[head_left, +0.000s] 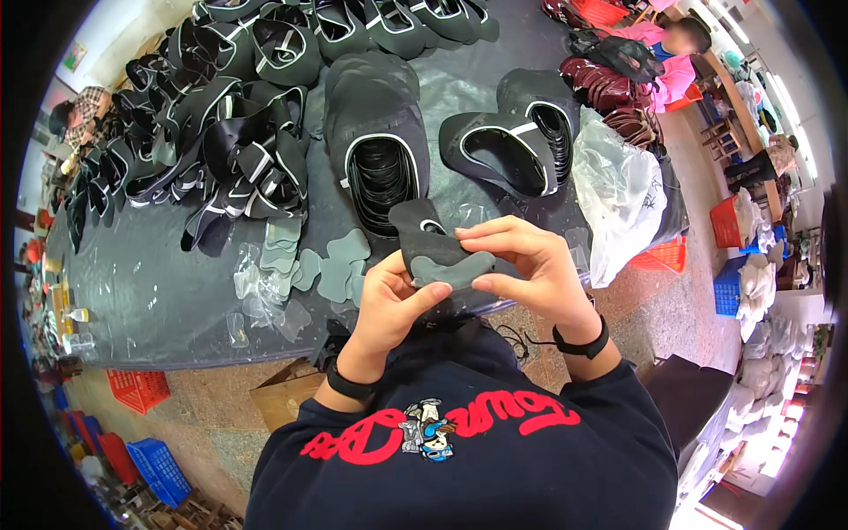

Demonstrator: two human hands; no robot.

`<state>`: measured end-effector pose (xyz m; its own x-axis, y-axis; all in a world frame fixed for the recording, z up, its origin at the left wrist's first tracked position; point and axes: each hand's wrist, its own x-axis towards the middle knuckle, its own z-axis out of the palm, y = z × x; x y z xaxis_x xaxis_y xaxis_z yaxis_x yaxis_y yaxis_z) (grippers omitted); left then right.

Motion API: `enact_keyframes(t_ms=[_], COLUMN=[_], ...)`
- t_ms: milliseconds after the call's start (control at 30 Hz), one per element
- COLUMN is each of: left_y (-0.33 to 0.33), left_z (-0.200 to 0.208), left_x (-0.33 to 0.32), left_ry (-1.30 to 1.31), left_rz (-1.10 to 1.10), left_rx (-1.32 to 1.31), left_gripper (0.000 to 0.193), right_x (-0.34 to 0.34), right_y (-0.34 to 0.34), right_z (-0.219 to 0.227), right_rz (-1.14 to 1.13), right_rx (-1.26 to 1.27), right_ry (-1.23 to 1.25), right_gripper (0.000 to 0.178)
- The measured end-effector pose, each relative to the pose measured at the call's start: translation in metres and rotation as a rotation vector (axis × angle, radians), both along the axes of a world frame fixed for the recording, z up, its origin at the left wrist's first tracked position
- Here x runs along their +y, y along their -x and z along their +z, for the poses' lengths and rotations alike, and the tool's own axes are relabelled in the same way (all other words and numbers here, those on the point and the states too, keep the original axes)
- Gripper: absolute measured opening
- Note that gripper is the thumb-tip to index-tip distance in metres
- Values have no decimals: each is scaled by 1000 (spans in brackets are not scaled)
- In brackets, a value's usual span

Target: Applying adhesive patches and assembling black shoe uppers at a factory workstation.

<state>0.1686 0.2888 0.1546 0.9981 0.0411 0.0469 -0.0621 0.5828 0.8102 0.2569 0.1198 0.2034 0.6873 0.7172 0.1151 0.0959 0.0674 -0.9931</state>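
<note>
A black shoe upper (417, 231) is held up between my two hands, over the near edge of the table. Along its near edge lies a curved grey-green stiffener piece (455, 268). My left hand (386, 299) grips the left end of both, thumb on the grey-green piece. On the other side, my right hand (527, 268) pinches the right end, its fingers over the upper and its thumb below. Just beyond stands a nested stack of black uppers (375, 106) with white trim. Loose grey-green pieces (343, 262) and transparent film scraps (259, 296) lie left of my left hand.
A big heap of black uppers (252, 159) covers the table's far left. More nested uppers (496, 150) and a white plastic bag (618, 190) sit to the right, near maroon uppers (609, 84). Red crates (139, 389) and a cardboard box (287, 395) stand below the table; other people are farther off.
</note>
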Motion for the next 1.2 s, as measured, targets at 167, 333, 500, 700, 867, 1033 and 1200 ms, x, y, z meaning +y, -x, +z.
enact_keyframes(t_ms=[167, 333, 500, 700, 867, 1033, 1200], left_y=[2, 6, 9, 9, 4, 6, 17], left_z=[2, 0, -9, -17, -9, 0, -13], left_x=[-1, 3, 8, 7, 7, 12, 10], left_ry=[-46, -91, -60, 100, 126, 46, 172], left_rz=[-30, -74, -143, -102, -95, -265, -365], left_rx=[19, -34, -87, -34, 26, 114, -88], left_gripper=[39, 40, 41, 46, 49, 41, 31], right_x=[3, 10, 8, 6, -2, 1, -7], right_y=[3, 10, 7, 3, 1, 4, 4], right_z=[-10, -5, -7, -8, -20, -7, -21], right_rz=[-140, -244, -120, -71, 214, 254, 578], right_rx=[106, 167, 354, 754, 574, 610, 738], right_ry=[-92, -56, 109, 37, 3, 48, -60], right_gripper=[13, 7, 11, 24, 14, 21, 7])
